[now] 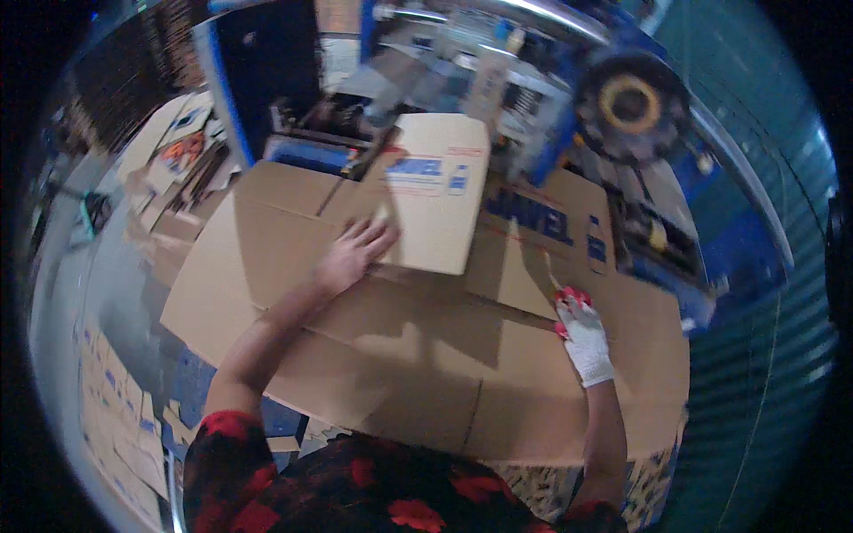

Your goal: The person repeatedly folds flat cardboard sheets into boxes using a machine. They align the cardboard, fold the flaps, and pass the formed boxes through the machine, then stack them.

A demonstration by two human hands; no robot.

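Note:
A wide brown cardboard box blank [400, 355] lies flat before me, crossed by creases and slots. One lighter panel [440, 222] with blue and red print stands out at its far middle. My left hand [358, 255] is bare and rests on the cardboard beside that panel's left edge, fingers stretched out. On the right, my right hand [584, 336] wears a white glove with red fingertips. Its fingers are curled in at the blank's slot, below the blue-printed part; whatever is between them is hidden.
Beyond the blank stands a blue machine [533, 98] with metal parts and a dark round wheel [631, 105]. Cardboard scraps [182, 151] lie at the far left, and more cardboard pieces [115, 417] are on the floor at near left. A green corrugated wall [755, 373] runs along the right.

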